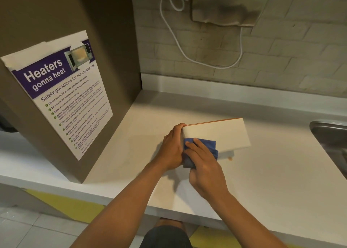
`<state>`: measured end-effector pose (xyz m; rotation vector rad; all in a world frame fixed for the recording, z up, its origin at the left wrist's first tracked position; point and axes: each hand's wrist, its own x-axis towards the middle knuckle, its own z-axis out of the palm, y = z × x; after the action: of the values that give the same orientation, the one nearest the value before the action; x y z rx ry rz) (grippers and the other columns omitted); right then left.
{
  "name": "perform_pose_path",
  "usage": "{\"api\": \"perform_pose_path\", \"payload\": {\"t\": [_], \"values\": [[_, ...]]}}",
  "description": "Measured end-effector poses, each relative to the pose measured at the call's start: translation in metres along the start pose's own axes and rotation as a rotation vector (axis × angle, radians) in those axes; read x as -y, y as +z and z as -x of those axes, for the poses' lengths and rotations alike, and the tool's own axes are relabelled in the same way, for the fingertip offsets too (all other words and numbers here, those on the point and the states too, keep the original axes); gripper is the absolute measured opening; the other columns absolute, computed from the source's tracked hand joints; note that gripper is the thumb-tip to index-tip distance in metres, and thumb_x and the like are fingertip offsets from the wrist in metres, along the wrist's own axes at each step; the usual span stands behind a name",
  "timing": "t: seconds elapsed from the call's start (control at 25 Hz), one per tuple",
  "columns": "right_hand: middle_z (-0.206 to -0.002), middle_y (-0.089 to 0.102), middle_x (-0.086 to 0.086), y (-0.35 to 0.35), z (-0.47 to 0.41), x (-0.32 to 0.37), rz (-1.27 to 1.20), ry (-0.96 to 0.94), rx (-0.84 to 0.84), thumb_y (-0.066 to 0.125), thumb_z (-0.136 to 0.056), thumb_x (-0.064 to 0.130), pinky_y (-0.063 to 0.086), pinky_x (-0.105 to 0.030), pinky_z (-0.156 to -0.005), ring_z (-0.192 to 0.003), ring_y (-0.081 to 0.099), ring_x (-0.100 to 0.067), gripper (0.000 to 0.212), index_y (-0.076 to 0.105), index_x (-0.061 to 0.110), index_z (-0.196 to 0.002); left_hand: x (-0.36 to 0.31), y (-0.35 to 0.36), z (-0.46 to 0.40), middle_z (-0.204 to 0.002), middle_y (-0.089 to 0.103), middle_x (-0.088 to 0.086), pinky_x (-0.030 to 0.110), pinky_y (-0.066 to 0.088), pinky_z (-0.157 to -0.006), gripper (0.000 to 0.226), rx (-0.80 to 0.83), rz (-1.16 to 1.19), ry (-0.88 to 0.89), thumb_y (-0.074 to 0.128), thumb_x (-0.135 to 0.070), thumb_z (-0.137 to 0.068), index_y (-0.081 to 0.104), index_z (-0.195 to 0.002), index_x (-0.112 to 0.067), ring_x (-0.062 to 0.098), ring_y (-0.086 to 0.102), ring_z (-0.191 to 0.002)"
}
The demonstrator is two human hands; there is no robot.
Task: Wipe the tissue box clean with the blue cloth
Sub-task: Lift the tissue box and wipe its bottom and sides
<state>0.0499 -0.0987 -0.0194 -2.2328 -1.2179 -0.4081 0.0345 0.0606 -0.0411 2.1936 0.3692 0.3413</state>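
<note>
A white tissue box with a thin orange far edge is held tilted up off the white counter, its broad pale face turned toward me. My left hand grips the box's left end, fingers curled over the top corner. My right hand presses a folded blue cloth against the near-left part of that face. Part of the cloth is hidden under my fingers.
A brown cabinet side carrying a microwave safety poster stands on the left. A steel sink sits at the right edge. On the brick wall hang a steel dispenser and a looping white cable.
</note>
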Motion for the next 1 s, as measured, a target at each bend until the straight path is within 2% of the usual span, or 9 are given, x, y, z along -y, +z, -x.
{"api": "perform_pose_path", "payload": {"t": [0.12, 0.28, 0.36, 0.44, 0.48, 0.6, 0.68, 0.88, 1.0], "values": [[-0.13, 0.061, 0.0, 0.001, 0.021, 0.0, 0.009, 0.003, -0.004, 0.059, -0.07, 0.004, 0.032, -0.03, -0.108, -0.13, 0.044, -0.015, 0.049, 0.067, 0.013, -0.118, -0.004, 0.001, 0.004, -0.144, 0.045, -0.008, 0.048, 0.053, -0.102, 0.083, -0.007, -0.005, -0.016, 0.063, -0.065, -0.073, 0.023, -0.143, -0.044, 0.021, 0.052, -0.123], [-0.127, 0.063, -0.004, -0.004, -0.001, 0.001, -0.018, -0.033, -0.017, 0.066, -0.069, -0.004, 0.032, -0.031, -0.108, -0.128, 0.048, -0.02, 0.049, 0.067, 0.009, -0.116, -0.009, -0.001, 0.008, -0.144, 0.045, -0.006, 0.046, 0.051, -0.103, 0.091, -0.002, 0.016, -0.01, 0.066, -0.065, -0.068, 0.027, -0.145, -0.036, 0.02, 0.052, -0.124], [-0.129, 0.061, -0.009, 0.002, -0.031, 0.003, -0.045, 0.008, -0.011, 0.064, -0.074, -0.004, 0.032, -0.034, -0.109, -0.128, 0.049, -0.025, 0.046, 0.065, 0.005, -0.119, -0.007, -0.001, 0.009, -0.145, 0.048, -0.001, 0.046, 0.047, -0.108, 0.087, 0.004, 0.082, -0.005, 0.076, -0.045, -0.072, 0.034, -0.146, -0.028, 0.023, 0.053, -0.128], [-0.125, 0.063, -0.014, 0.01, -0.056, 0.01, -0.084, 0.097, -0.032, 0.066, -0.076, -0.002, 0.033, -0.038, -0.109, -0.123, 0.054, -0.031, 0.04, 0.067, 0.001, -0.116, -0.006, -0.005, 0.008, -0.156, 0.041, 0.007, 0.044, 0.039, -0.116, 0.087, 0.018, 0.078, -0.043, 0.076, -0.016, -0.083, 0.028, -0.155, -0.024, 0.028, 0.045, -0.14], [-0.123, 0.064, -0.015, 0.012, -0.059, 0.012, -0.09, 0.119, -0.049, 0.065, -0.076, -0.001, 0.035, -0.04, -0.108, -0.122, 0.056, -0.032, 0.038, 0.067, -0.001, -0.115, -0.007, -0.007, 0.008, -0.158, 0.039, 0.008, 0.042, 0.038, -0.116, 0.088, 0.014, 0.058, -0.056, 0.074, -0.012, -0.085, 0.024, -0.157, -0.024, 0.029, 0.043, -0.142], [-0.126, 0.063, -0.01, 0.007, -0.031, 0.006, -0.034, 0.006, -0.044, 0.06, -0.075, -0.003, 0.037, -0.037, -0.109, -0.126, 0.052, -0.027, 0.042, 0.067, 0.004, -0.115, -0.01, -0.007, 0.005, -0.143, 0.052, 0.0, 0.039, 0.047, -0.108, 0.086, 0.006, 0.069, -0.032, 0.069, -0.058, -0.074, 0.031, -0.146, -0.029, 0.022, 0.056, -0.126], [-0.126, 0.063, -0.006, 0.005, -0.002, -0.001, -0.017, -0.051, -0.056, 0.055, -0.074, -0.003, 0.035, -0.034, -0.11, -0.128, 0.05, -0.023, 0.044, 0.068, 0.008, -0.114, -0.009, -0.005, 0.003, -0.141, 0.051, -0.004, 0.045, 0.051, -0.104, 0.087, 0.014, 0.044, -0.065, 0.061, -0.073, -0.07, 0.028, -0.142, -0.037, 0.021, 0.056, -0.122], [-0.126, 0.063, -0.001, 0.004, 0.033, -0.003, -0.108, -0.009, -0.046, 0.048, -0.073, -0.003, 0.038, -0.027, -0.107, -0.128, 0.047, -0.015, 0.048, 0.069, 0.011, -0.113, -0.009, -0.001, 0.007, -0.141, 0.046, -0.011, 0.049, 0.055, -0.097, 0.099, -0.018, -0.017, -0.015, 0.082, -0.064, -0.061, 0.025, -0.14, -0.048, 0.021, 0.054, -0.121], [-0.119, 0.065, 0.003, -0.022, 0.035, -0.01, -0.307, 0.166, -0.149, 0.042, -0.073, 0.005, 0.041, -0.017, -0.098, -0.112, 0.056, -0.012, 0.047, 0.068, 0.017, -0.11, -0.012, -0.005, 0.007, -0.137, 0.048, -0.014, 0.048, 0.056, -0.092, 0.113, -0.042, -0.029, -0.011, 0.091, -0.061, -0.05, 0.026, -0.141, -0.046, 0.02, 0.056, -0.119]]}}
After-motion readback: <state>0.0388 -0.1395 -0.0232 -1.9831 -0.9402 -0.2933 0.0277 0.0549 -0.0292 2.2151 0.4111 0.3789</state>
